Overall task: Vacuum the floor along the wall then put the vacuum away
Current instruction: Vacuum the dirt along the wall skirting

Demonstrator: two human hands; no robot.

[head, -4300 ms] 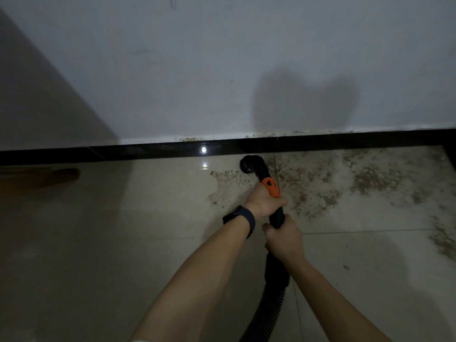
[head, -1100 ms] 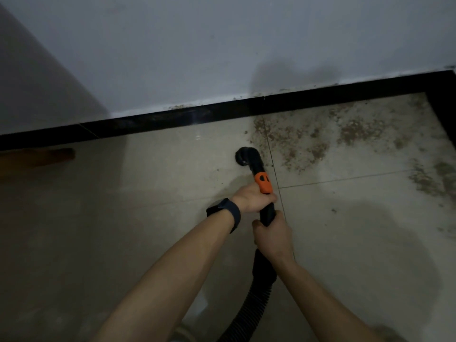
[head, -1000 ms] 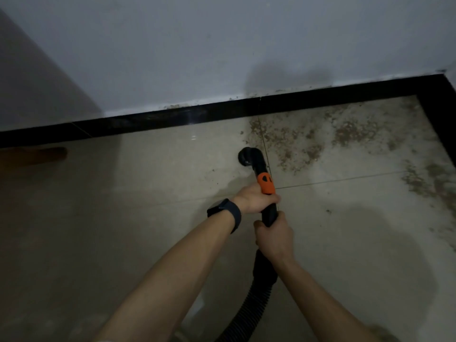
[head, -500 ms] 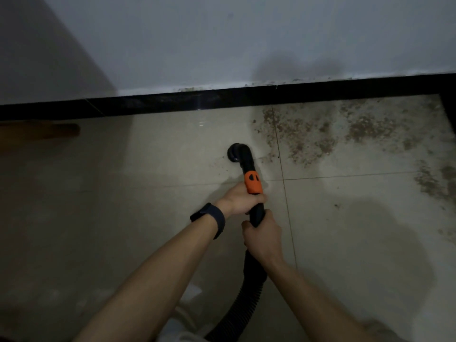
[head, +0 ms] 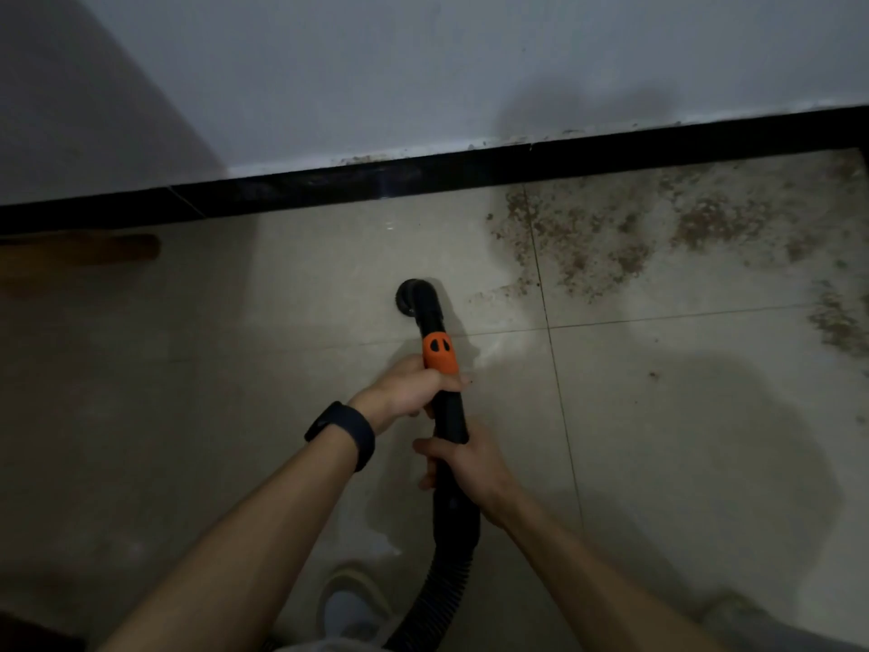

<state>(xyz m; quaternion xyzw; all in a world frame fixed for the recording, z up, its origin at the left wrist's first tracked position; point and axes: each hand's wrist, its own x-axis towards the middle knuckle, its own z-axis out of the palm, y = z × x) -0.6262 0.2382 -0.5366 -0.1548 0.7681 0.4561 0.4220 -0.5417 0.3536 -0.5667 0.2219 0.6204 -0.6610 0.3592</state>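
Vacuum hose (head: 435, 600): ribbed, cut off at the bottom edge.
Nozzle (head: 414, 298): down on the floor (head: 211, 369), apart from the black skirting (head: 470, 174); its mouth is hidden.
Your left hand (head: 414, 385) grips the wand just below the orange collar (head: 439, 352). Your right hand (head: 465, 463) grips lower, fingertips hidden underneath.
Brown dirt (head: 635, 237): right of the nozzle, reaching the skirting, cut off at the right edge.
Wooden object (head: 80, 254), far left: too dim to identify.
Shoe (head: 350, 600): just left of the hose.

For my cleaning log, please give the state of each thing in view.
Vacuum nozzle: down on the floor, apart from the skirting.
Vacuum tube: held by both hands.
Left hand: grips the tube under the orange collar.
Right hand: grips the tube lower.
Dirt: unswept, right of nozzle.
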